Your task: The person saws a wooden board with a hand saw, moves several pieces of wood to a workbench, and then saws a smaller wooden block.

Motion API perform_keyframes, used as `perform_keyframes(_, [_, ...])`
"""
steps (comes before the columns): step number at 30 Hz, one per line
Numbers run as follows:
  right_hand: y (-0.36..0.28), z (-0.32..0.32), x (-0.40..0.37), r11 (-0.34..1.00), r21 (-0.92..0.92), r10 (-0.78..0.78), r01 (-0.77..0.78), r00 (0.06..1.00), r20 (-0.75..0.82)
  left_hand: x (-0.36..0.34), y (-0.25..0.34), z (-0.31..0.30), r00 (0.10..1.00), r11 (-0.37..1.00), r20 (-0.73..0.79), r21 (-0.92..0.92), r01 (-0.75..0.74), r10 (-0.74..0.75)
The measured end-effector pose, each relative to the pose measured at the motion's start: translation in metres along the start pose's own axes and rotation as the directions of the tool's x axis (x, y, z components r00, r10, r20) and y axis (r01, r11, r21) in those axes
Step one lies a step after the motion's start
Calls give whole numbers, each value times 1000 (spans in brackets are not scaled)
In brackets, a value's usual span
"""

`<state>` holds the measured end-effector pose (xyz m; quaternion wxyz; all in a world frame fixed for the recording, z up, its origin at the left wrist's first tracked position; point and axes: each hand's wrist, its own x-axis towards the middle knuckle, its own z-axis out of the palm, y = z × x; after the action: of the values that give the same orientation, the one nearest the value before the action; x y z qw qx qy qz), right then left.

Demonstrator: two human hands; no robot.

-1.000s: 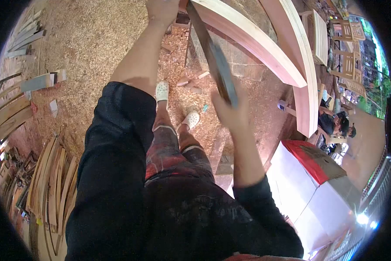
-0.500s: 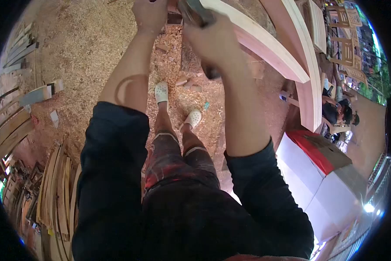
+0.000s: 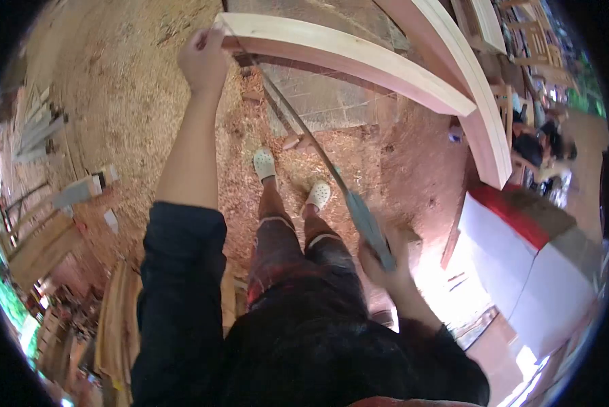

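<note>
A pale curved wooden piece arches across the top of the head view. My left hand is closed at its left end, fingers curled against the wood. Low on the right, my right hand grips the grey-green handle of what looks like a handsaw. Its long thin blade, seen nearly edge-on and blurred, slants up and left to the end of the wooden piece beside my left fingers. The blade's far tip is hard to make out.
Another long curved piece of wood stands at the right. Wood shavings cover the floor around my white clogs. Stacked boards lie at lower left, and a white box with a red edge at right. Chairs and people are farther right.
My right hand has drawn back from the wood's end toward my body, exposing the long blade. My left hand has shifted slightly left and down, and the view has moved.
</note>
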<state>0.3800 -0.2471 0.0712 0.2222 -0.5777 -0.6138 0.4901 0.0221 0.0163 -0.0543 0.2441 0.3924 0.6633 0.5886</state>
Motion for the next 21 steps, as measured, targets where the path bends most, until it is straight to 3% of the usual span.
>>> perform_keyframes(1, [-15,9,39,996,73,56,-57,998,28,4,-2,-3,1000,1000,17,-22,17,-17])
perform_keyframes(3, [-6,53,152,961,276,-9,-31,990,142,1,0,-1,997,994,47,-81,71,-67])
perform_keyframes(5, [-60,92,237,960,21,-273,279,950,-152,-3,2,-2,988,971,88,-197,139,-124])
perform_keyframes(6, [-78,90,243,965,55,-246,256,958,-145,-2,8,-4,984,952,97,-256,167,-147])
perform_keyframes(7, [-92,86,243,971,85,-213,225,969,-128,-4,19,-7,991,996,93,-4,94,-93])
perform_keyframes(10, [-119,69,238,972,188,-124,138,989,-81,5,4,-12,980,983,161,-123,134,-113])
perform_keyframes(12, [-83,63,207,977,138,-166,160,985,36,4,6,-6,978,963,107,-182,197,-180])
perform_keyframes(13, [-60,65,172,975,-16,-223,224,963,-153,0,8,-4,971,948,79,-211,238,-226])
perform_keyframes(14, [-61,38,133,992,110,56,-67,993,104,-2,9,-4,974,951,61,-209,227,-219])
perform_keyframes(15, [-29,36,94,975,220,10,-24,998,66,-4,10,-1,976,953,45,-210,220,-215])
perform_keyframes(16, [-24,10,47,926,298,180,-231,966,187,-4,9,0,977,954,28,-212,213,-212])
perform_keyframes(17, [-18,-1,7,984,89,148,-157,984,98,-3,6,0,981,954,46,-229,192,-187])
perform_keyframes(19, [-8,-25,-55,985,3,171,-172,981,89,-4,9,1,984,960,24,-215,177,-176])
perform_keyframes(20, [-18,-33,-63,994,45,102,-102,995,-2,-6,9,2,985,963,15,-207,171,-172])
perform_keyframes(21, [-13,-33,-57,999,14,48,-48,999,6,-9,7,2,983,969,14,-170,180,-181])
